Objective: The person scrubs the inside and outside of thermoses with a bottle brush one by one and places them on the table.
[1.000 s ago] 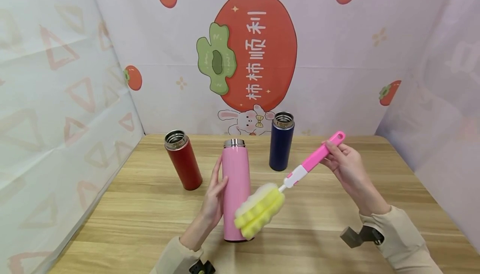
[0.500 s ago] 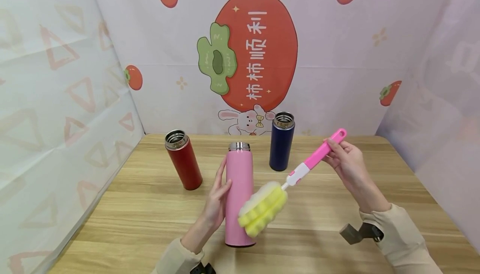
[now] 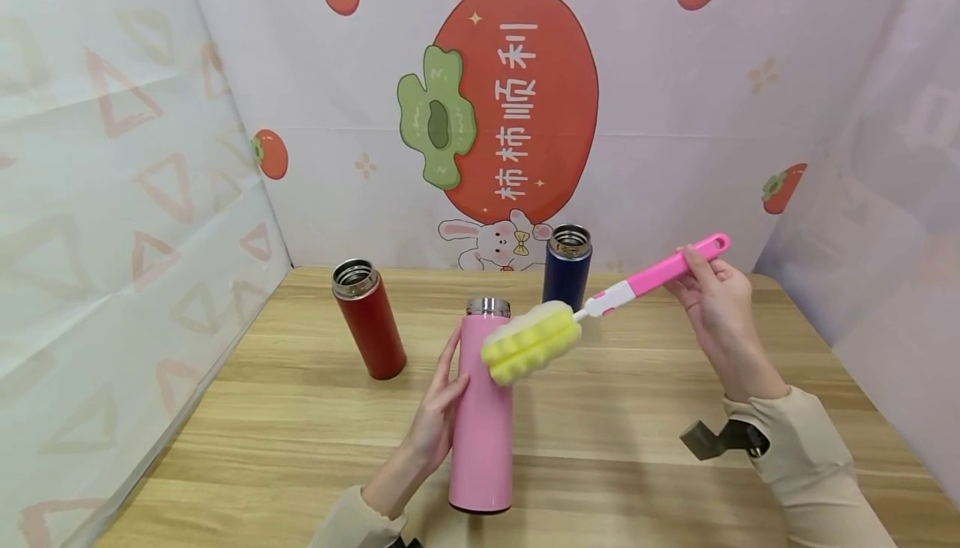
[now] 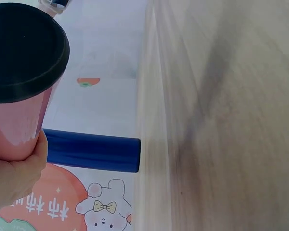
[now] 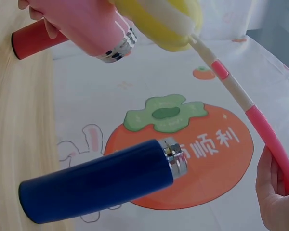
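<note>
A pink thermos bottle (image 3: 482, 448) with a bare steel mouth is gripped by my left hand (image 3: 435, 414) on its left side. Its black base (image 4: 26, 53) shows from below in the left wrist view, raised off the table. My right hand (image 3: 722, 310) pinches the pink handle (image 3: 667, 271) of a bottle brush, fingers near the handle's end. The brush's yellow and white sponge head (image 3: 532, 344) points left and, in the head view, overlaps the upper part of the pink bottle. Whether sponge and bottle touch, I cannot tell.
On the wooden table (image 3: 285, 448) a red thermos (image 3: 371, 327) stands lidless at the left. A lidless blue thermos (image 3: 566, 277) stands at the back, its lower part behind the brush in the head view. Printed cloth walls (image 3: 652, 173) enclose the back and sides.
The brush has risen and shifted right, its sponge head going from the bottle's lower part to its upper part. The pink bottle has moved slightly nearer and right with my left hand.
</note>
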Motion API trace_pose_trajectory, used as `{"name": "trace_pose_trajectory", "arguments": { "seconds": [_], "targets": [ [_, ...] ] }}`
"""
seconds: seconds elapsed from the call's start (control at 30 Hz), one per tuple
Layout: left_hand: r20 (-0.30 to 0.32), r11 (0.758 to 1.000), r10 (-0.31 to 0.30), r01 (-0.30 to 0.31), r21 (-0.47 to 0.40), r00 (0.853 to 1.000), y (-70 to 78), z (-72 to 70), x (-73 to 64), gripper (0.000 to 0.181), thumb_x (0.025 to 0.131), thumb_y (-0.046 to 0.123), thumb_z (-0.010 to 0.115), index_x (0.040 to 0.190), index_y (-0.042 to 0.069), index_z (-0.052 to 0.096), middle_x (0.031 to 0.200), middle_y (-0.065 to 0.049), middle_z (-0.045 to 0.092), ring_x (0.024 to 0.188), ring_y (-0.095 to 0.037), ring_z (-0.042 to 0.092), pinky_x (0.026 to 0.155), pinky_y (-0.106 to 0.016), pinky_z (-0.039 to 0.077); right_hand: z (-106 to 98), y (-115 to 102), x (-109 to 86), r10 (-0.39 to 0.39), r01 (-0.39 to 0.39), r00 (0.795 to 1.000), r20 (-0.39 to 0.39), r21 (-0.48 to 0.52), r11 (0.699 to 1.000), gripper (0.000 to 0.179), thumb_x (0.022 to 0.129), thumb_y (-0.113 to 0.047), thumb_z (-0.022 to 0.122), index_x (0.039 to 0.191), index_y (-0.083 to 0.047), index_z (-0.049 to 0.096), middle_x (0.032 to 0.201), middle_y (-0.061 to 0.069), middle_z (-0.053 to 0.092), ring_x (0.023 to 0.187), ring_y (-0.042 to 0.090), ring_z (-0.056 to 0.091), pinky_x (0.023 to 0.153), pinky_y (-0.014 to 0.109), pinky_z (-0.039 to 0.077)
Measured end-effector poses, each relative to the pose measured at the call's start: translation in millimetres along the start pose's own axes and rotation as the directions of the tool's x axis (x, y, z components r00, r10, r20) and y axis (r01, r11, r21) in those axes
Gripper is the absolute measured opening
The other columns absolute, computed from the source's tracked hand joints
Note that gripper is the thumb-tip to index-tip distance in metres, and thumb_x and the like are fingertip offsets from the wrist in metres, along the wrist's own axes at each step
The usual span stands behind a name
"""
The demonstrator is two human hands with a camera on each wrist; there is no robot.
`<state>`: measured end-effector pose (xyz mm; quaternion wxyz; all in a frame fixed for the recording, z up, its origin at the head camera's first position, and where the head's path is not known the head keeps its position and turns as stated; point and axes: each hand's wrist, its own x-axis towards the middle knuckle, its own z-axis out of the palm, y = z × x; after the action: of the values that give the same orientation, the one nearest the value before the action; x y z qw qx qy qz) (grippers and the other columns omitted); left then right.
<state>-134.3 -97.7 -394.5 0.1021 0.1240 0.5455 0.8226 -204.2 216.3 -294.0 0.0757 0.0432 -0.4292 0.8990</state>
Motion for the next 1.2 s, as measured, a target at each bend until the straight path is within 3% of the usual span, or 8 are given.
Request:
{"name": "trace_pose_trajectory", "arguments": {
  "seconds": [0.6, 0.67, 0.8, 0.9, 1.03, 1.2],
  "targets": [
    [0.015, 0.999, -0.037, 0.037, -0.005, 0.999, -3.2, -3.8, -3.6, 0.055, 0.095, 0.021, 0.034, 0.141, 0.034, 0.008, 0.147, 0.004, 0.005, 0.123, -0.013, 0.033, 0.096, -0.032, 0.028, 1.0, -3.7, 3.5, -0.045, 0.047, 0.998, -0.035, 0.056, 0.997, 0.02, 0.08, -0.012, 0.062, 0.091, 0.004, 0.057, 0.084, 0.011, 0.059, 0.074, 0.016, 0.062, 0.075, 0.027, 0.048],
    [0.012, 0.999, -0.038, 0.038, -0.001, 0.999, -2.9, -3.4, -3.8, 0.056, 0.094, 0.02, 0.035, 0.141, 0.034, 0.008, 0.146, 0.003, 0.007, 0.121, -0.013, 0.035, 0.095, -0.033, 0.029, 0.9, -3.7, 3.7, -0.052, 0.054, 0.998, -0.038, 0.064, 0.997, 0.02, 0.08, -0.011, 0.062, 0.091, 0.004, 0.057, 0.085, 0.011, 0.059, 0.075, 0.017, 0.062, 0.075, 0.028, 0.048],
    [0.0, 0.999, -0.037, 0.037, 0.001, 0.999, -3.8, -2.1, -4.3, 0.063, 0.092, 0.014, 0.043, 0.141, 0.035, 0.009, 0.14, -0.008, 0.025, 0.111, -0.016, 0.046, 0.088, -0.035, 0.038, 0.6, -3.5, 3.7, -0.064, 0.067, 0.997, -0.054, 0.057, 0.996, 0.021, 0.08, -0.012, 0.063, 0.091, 0.004, 0.057, 0.084, 0.01, 0.058, 0.074, 0.016, 0.062, 0.075, 0.028, 0.049],
    [-0.024, 0.999, -0.042, 0.042, 0.011, 0.999, -5.1, -0.5, -4.1, 0.073, 0.087, 0.01, 0.051, 0.141, 0.035, 0.008, 0.13, -0.017, 0.038, 0.103, -0.021, 0.053, 0.081, -0.039, 0.044, 0.1, -3.3, 4.0, -0.066, 0.069, 0.996, -0.064, 0.045, 0.997, 0.021, 0.079, -0.012, 0.063, 0.091, 0.004, 0.057, 0.084, 0.01, 0.058, 0.074, 0.016, 0.061, 0.074, 0.027, 0.049],
    [-0.094, 0.996, -0.045, 0.052, 0.073, 0.995, -6.0, 2.2, -3.0, 0.08, 0.083, 0.011, 0.059, 0.14, 0.035, 0.008, 0.125, -0.017, 0.041, 0.098, -0.022, 0.054, 0.078, -0.039, 0.046, -1.3, -4.2, 4.5, -0.062, 0.067, 0.996, -0.061, 0.076, 0.995, 0.021, 0.08, -0.011, 0.062, 0.092, 0.004, 0.056, 0.081, 0.011, 0.059, 0.074, 0.017, 0.061, 0.074, 0.028, 0.049],
    [-0.186, 0.983, -0.016, 0.049, 0.177, 0.982, -6.9, 1.5, -2.7, 0.075, 0.083, 0.015, 0.059, 0.139, 0.036, 0.014, 0.121, -0.018, 0.044, 0.094, -0.022, 0.056, 0.076, -0.037, 0.046, -4.9, -8.9, 4.0, -0.066, 0.071, 0.997, -0.047, 0.126, 0.989, 0.02, 0.081, -0.008, 0.061, 0.094, 0.006, 0.056, 0.081, 0.013, 0.06, 0.074, 0.018, 0.061, 0.073, 0.029, 0.05]
  ]
}}
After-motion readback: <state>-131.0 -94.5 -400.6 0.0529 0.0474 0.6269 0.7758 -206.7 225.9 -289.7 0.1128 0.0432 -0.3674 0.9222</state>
